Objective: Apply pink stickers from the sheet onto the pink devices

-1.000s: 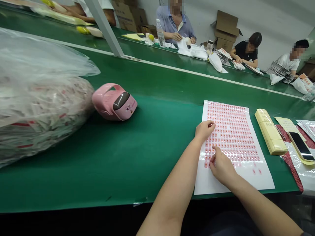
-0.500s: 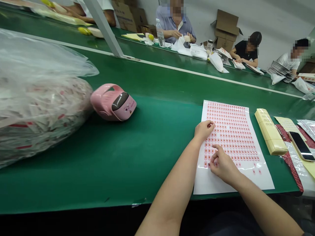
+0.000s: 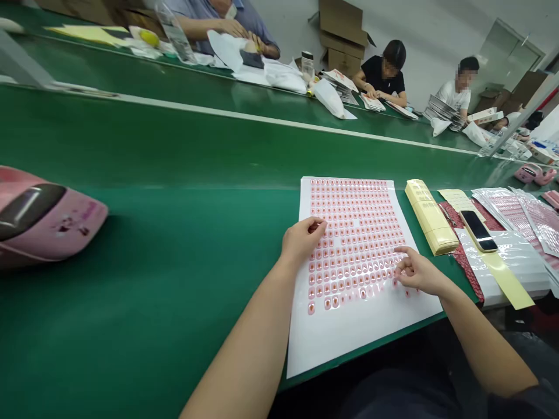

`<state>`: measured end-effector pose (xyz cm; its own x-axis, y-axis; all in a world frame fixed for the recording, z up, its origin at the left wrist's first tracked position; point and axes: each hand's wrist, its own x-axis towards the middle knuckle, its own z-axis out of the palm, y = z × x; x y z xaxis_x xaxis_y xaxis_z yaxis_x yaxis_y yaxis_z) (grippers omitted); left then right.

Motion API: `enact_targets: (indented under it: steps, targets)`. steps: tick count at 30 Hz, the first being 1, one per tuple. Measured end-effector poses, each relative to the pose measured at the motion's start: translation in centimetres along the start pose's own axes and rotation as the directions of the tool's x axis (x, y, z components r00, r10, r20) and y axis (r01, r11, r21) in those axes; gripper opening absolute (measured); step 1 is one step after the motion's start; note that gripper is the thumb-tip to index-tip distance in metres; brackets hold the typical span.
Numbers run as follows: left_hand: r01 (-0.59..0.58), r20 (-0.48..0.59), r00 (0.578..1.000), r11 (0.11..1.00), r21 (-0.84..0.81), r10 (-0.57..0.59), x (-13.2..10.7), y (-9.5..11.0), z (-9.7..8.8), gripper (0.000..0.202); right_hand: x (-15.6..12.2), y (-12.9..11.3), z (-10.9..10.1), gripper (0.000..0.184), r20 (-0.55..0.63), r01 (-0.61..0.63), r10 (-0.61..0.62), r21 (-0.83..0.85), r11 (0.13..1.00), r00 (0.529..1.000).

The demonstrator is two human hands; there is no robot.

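Note:
A white sheet carries rows of small, shiny red-and-pink stickers, with gaps in the lowest row. My left hand rests at the sheet's left side, thumb and fingers pinched together; whatever may be between them is too small to make out. Over the lower right of the rows is my right hand. Its index finger sticks out while the thumb and another finger close together near a small red dot. I cannot tell what they hold.
Right of the sheet lie a yellow paper stack, a phone and more sticker sheets. A pink plastic device stands at far left. Co-workers sit across the green table, beside bags and a bottle.
The view has swung right, so the large plastic bag has left it. My right hand has moved from the sheet's lower left to its lower right. My left hand stays by the left side.

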<state>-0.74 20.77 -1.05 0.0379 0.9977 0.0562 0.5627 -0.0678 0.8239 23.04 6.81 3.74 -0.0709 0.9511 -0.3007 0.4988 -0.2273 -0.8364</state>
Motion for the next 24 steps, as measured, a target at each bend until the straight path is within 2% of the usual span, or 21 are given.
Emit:
enact_targets:
  steps: [7, 12, 24]
  targets:
    - [0.019, -0.015, 1.000, 1.000, -0.001, -0.019, -0.1, 0.0, -0.1, 0.025, 0.9, 0.1, 1.5, 0.058, 0.080, -0.048, 0.046, 0.022, 0.999, 0.996]
    - [0.026, -0.017, 1.000, 1.000, -0.010, -0.026, 0.0, -0.1, 0.0, 0.027, 0.9, -0.3, 1.5, 0.059, 0.094, -0.072, 0.074, -0.018, 0.997, 0.993]
    - [0.026, -0.013, 1.000, 1.000, -0.013, -0.026, -0.1, -0.2, 0.0, 0.028, 1.0, 0.5, 1.7, 0.060, 0.112, -0.057, 0.057, -0.005, 0.998, 0.992]
